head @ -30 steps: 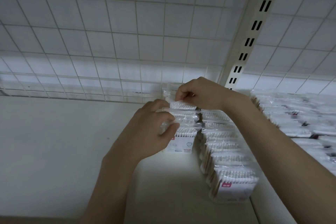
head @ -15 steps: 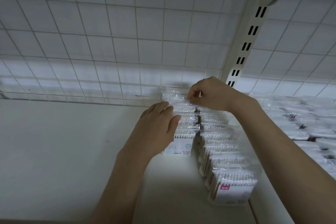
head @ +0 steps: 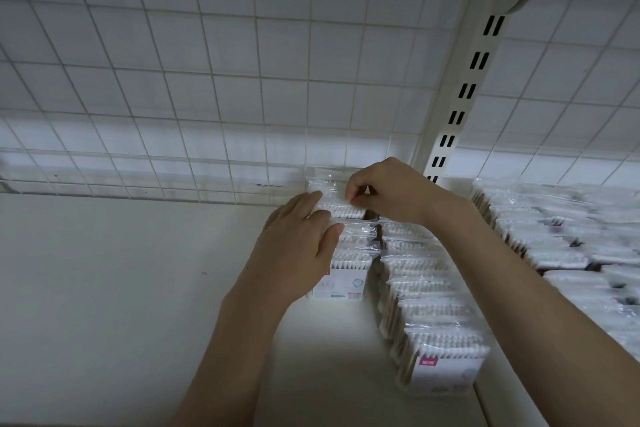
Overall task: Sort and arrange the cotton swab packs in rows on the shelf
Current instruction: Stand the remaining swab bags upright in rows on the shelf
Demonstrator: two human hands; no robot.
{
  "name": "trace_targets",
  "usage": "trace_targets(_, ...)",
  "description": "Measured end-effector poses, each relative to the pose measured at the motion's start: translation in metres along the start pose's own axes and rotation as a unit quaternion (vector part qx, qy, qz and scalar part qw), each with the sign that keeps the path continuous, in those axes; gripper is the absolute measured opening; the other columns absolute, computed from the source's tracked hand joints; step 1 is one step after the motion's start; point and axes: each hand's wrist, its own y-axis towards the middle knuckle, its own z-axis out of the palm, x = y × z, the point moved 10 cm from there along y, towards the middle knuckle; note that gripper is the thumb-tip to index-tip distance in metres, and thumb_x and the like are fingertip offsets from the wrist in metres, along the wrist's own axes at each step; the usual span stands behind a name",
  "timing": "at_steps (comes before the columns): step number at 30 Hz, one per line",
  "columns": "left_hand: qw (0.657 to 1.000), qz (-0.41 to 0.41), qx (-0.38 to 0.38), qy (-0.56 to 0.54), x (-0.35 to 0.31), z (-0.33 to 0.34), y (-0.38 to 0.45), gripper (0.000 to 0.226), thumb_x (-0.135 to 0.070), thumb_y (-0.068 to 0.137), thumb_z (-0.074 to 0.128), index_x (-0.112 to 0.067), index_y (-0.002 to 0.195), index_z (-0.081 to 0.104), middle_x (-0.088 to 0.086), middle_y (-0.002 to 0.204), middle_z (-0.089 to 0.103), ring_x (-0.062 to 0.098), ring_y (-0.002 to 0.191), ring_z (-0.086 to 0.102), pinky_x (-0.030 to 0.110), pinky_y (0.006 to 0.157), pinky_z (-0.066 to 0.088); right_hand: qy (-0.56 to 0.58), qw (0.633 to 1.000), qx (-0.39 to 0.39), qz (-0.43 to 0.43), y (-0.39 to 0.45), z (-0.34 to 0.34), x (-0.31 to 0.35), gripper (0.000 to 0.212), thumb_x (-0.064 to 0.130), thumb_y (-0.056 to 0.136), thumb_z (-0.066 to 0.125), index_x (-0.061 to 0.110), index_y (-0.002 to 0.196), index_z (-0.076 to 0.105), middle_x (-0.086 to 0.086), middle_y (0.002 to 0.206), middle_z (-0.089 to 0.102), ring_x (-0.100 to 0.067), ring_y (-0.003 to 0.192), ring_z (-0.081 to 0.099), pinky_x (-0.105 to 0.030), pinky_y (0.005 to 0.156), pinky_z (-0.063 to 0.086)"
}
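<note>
1. The cotton swab packs (head: 443, 350) are seen as clear film over white tips, with a pink-red label.
2. The shelf (head: 121, 288) is coloured off-white.
3. The back grid (head: 207, 80) is patterned in white squares.
4. The upright post (head: 464, 94) is marked with paired black slots.

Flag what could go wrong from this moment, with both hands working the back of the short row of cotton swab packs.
1. The right hand pinches the top edge of a rear pack in the short row; pulling on the slippery film could tip the upright packs in front of it forward.
2. The left hand rests fingers on the packs; if it presses sideways, it may push them into the longer row beside them and spoil the alignment.
</note>
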Motion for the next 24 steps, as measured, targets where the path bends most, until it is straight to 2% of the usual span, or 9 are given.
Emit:
trace_targets(4,1.000,0.000,0.006,-0.019,-0.001,0.000,0.000,0.038,-0.036,0.098,0.034,-0.014,0.116,0.058,0.000,0.146,0.037,0.013,0.134,0.030,0.027,0.111,0.021,0.013,1.000,-0.009,0.000,-0.002,0.001,-0.004,0.011,0.011,0.087,0.060,0.016,0.089,0.070,0.013,0.083,0.064,0.008,0.067,0.051,-0.020,0.076,0.046)
trace_targets(8,1.000,-0.003,0.021,-0.017,-0.002,0.003,0.001,0.038,-0.034,0.099,0.033,-0.011,0.119,0.056,0.001,0.138,0.045,0.015,0.128,0.038,0.024,0.105,0.025,0.022,1.000,0.003,0.001,-0.003,0.003,-0.004,0.013,0.011,0.087,0.060,0.017,0.089,0.072,0.016,0.079,0.060,0.014,0.063,0.049,-0.014,0.073,0.042)
trace_targets(11,1.000,0.002,0.022,-0.006,-0.004,0.001,0.002,0.037,-0.032,0.099,0.035,-0.009,0.113,0.058,0.002,0.124,0.053,0.017,0.112,0.049,0.029,0.097,0.036,0.025,1.000,-0.003,0.003,-0.002,-0.003,-0.003,0.017,0.013,0.089,0.057,0.019,0.096,0.072,0.022,0.077,0.058,0.015,0.065,0.051,-0.006,0.070,0.037)
trace_targets(13,1.000,0.000,0.021,-0.001,-0.005,-0.001,0.002,0.036,-0.033,0.098,0.035,-0.010,0.114,0.057,0.001,0.117,0.054,0.018,0.106,0.052,0.032,0.093,0.039,-0.001,0.999,-0.042,0.002,0.000,-0.014,-0.004,0.023,0.013,0.093,0.050,0.018,0.107,0.068,0.015,0.088,0.062,0.008,0.070,0.052,-0.011,0.074,0.038)
trace_targets(14,1.000,-0.004,0.020,0.000,-0.005,-0.001,0.003,0.036,-0.034,0.098,0.035,-0.011,0.118,0.055,0.000,0.118,0.054,0.019,0.107,0.051,0.033,0.093,0.039,-0.026,0.998,-0.053,0.006,0.001,-0.017,-0.005,0.027,0.012,0.094,0.046,0.017,0.113,0.064,0.008,0.100,0.064,0.001,0.080,0.054,-0.018,0.082,0.040)
trace_targets(16,1.000,-0.013,0.018,0.006,-0.004,-0.001,0.005,0.040,-0.037,0.098,0.035,-0.014,0.128,0.048,0.001,0.123,0.052,0.019,0.113,0.047,0.033,0.096,0.037,-0.079,0.996,-0.039,0.017,0.002,-0.014,-0.007,0.034,0.011,0.094,0.041,0.017,0.122,0.058,-0.001,0.119,0.061,-0.019,0.105,0.052,-0.033,0.095,0.039)
trace_targets(17,1.000,-0.016,0.016,0.014,-0.004,0.000,0.007,0.043,-0.038,0.098,0.034,-0.014,0.132,0.044,0.001,0.126,0.050,0.020,0.115,0.045,0.033,0.098,0.036,-0.097,0.995,-0.018,0.019,0.002,-0.008,-0.008,0.036,0.010,0.093,0.040,0.019,0.123,0.058,-0.001,0.122,0.060,-0.023,0.109,0.049,-0.038,0.096,0.038)
trace_targets(21,0.997,-0.020,-0.005,0.080,-0.001,0.000,0.013,0.049,-0.042,0.097,0.028,-0.014,0.135,0.040,0.004,0.139,0.035,0.018,0.129,0.026,0.031,0.103,0.026,-0.085,0.995,0.041,0.020,-0.002,0.008,-0.009,0.034,0.010,0.092,0.042,0.026,0.109,0.066,0.007,0.109,0.066,-0.019,0.103,0.047,-0.036,0.095,0.038)
trace_targets(24,0.997,-0.020,0.021,0.068,0.001,0.010,0.014,0.055,-0.044,0.098,0.021,-0.014,0.143,0.030,0.001,0.156,0.011,0.013,0.142,0.001,0.034,0.114,0.005,-0.080,0.996,0.036,0.024,-0.001,0.005,-0.010,0.036,0.010,0.091,0.042,0.028,0.110,0.067,0.009,0.110,0.067,-0.015,0.100,0.043,-0.031,0.092,0.037)
